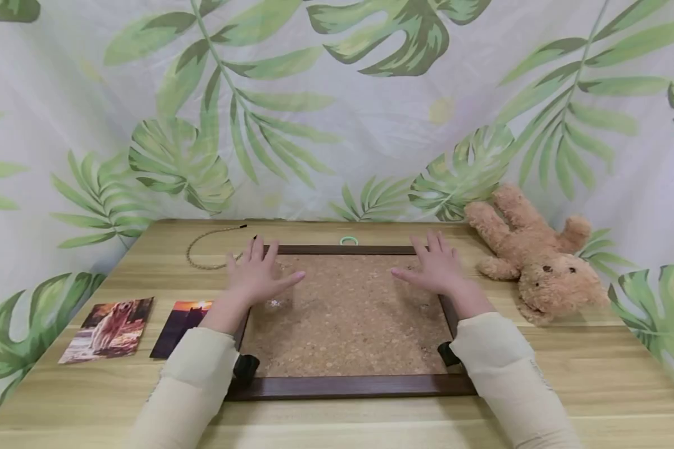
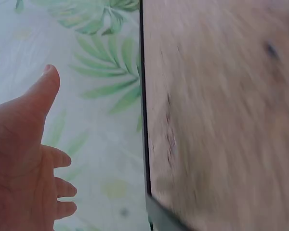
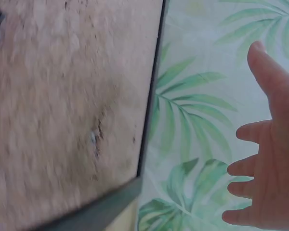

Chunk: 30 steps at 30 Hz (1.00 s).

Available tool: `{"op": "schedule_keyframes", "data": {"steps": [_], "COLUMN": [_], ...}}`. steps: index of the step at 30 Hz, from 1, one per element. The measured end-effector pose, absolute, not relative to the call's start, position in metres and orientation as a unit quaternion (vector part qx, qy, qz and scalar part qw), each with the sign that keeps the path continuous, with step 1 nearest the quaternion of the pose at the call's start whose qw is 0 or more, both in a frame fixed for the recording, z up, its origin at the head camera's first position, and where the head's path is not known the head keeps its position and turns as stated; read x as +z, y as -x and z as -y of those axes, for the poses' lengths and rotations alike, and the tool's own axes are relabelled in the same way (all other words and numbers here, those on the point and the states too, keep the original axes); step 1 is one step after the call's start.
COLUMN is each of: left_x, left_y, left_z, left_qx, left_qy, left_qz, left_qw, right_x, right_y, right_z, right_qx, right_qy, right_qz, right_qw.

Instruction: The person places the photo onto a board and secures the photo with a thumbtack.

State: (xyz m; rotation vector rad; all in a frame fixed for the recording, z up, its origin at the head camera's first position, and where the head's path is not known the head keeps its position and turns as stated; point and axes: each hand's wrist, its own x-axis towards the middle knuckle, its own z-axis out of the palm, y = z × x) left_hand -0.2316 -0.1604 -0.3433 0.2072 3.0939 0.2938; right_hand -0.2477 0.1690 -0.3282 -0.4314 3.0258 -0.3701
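A cork board (image 1: 345, 318) in a dark brown frame (image 1: 351, 386) lies flat on the wooden table in the head view. My left hand (image 1: 258, 272) is spread over its far left corner, fingers straight and thumb pointing inward. Over the far right corner is my right hand (image 1: 439, 268), likewise with straight, spread fingers. Neither hand grips anything. In the left wrist view the blurred cork surface (image 2: 226, 115) stands to the right of my left hand (image 2: 19, 163). The right wrist view has the cork surface (image 3: 62, 115) on the left, apart from my right hand (image 3: 279, 159).
Left of the board lie a dog photo (image 1: 115, 329) and a sunset photo (image 1: 176, 327), partly behind my left sleeve. A thin cord (image 1: 190, 249) curves near the back left. Behind the frame sits a green ring (image 1: 349, 239). A teddy bear (image 1: 539, 249) lies at the right.
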Motion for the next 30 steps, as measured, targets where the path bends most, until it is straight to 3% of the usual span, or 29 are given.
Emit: {"op": "schedule_keyframes", "data": {"steps": [8,21,30], "left_x": [-0.348,-0.362,-0.374], "left_y": [0.208,0.179,0.17], "left_z": [0.211,0.279,0.303], "left_qx": [0.111,0.205,0.315], "left_qy": [-0.044,-0.012,0.014], "left_qz": [-0.993,-0.978,-0.949], "left_qw": [0.001,-0.03,0.011], "right_x": [-0.322,-0.348,-0.366], "right_y": [0.234,0.219,0.21], "right_z": [-0.191,-0.24,-0.277], "right_qx": [-0.129,-0.212,-0.343], "right_qy": [0.158,0.16,0.099], "right_qz": [-0.979,-0.964,-0.933], "right_qw": [0.005,-0.006,0.051]}}
